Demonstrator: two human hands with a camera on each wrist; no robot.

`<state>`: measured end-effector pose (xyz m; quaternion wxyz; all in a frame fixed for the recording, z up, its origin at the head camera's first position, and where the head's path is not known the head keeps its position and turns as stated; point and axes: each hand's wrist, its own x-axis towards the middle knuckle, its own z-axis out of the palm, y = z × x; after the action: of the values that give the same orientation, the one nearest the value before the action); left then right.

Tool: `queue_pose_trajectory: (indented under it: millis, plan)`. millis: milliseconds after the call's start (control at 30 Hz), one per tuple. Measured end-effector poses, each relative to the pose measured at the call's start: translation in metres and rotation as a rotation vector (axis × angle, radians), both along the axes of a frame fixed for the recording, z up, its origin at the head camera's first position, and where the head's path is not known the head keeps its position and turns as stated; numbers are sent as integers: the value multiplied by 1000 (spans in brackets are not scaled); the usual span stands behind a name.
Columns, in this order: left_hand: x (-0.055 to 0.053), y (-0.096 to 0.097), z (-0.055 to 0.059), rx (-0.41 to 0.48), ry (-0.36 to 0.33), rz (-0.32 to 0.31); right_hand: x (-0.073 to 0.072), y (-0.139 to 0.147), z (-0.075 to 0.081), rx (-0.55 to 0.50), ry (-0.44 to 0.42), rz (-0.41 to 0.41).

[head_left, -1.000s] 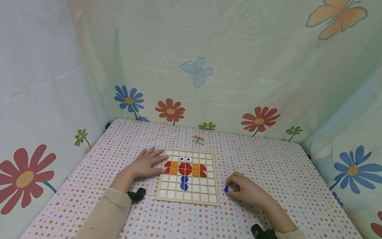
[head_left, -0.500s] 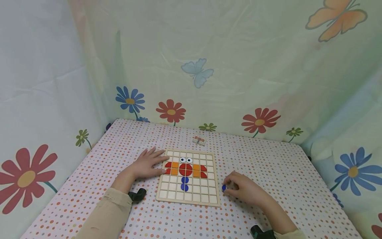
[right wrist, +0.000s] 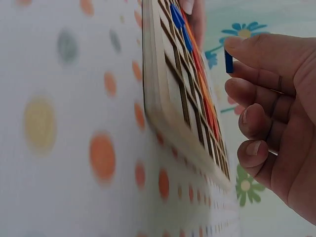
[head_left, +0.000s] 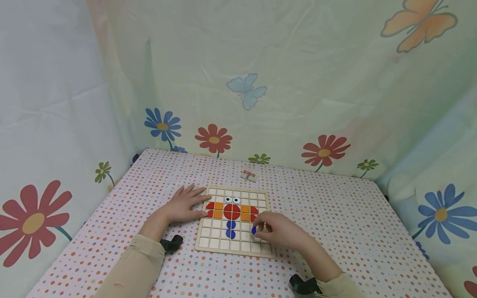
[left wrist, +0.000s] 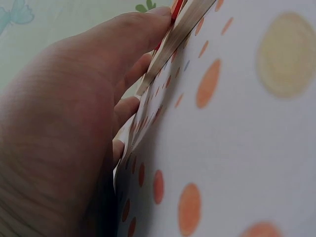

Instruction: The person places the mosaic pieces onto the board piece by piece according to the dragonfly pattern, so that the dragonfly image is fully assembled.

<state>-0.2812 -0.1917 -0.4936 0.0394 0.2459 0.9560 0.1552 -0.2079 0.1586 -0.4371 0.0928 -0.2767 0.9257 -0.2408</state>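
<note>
My right hand (head_left: 281,231) pinches a small flat blue tile (right wrist: 228,61) between thumb and index finger, held above the right part of a wooden grid board (head_left: 213,244). Its other fingers curl loosely in the right wrist view. My left hand (head_left: 182,205) lies spread with fingertips and thumb at the board's left edge. On the board, tiles form a figure: two eye tiles (head_left: 232,200) on top, a red disc (head_left: 232,212) in the middle, orange squares (head_left: 245,212) and red rounded pieces beside it, and blue tiles (head_left: 231,229) below.
A small picture card (head_left: 249,174) with a similar pattern lies behind the board. The table has a dotted cloth (head_left: 179,273). Flower-printed curtains (head_left: 186,62) enclose the back and sides. Dark wrist-camera mounts (head_left: 303,284) sit on both wrists.
My right hand has moved left with the blue tile, from the cloth beside the board to above the board's right side. My left hand stays in place.
</note>
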Motion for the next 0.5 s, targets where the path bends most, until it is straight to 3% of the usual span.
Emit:
queue_pose_trajectory:
  millis: [233,500]
  plan:
    - [-1,0,-2,-20,10,0,-4,-32,-3,-13,6,100]
    - [-1,0,-3,-23,10,11,-4,-61,-11,-3,-46,120]
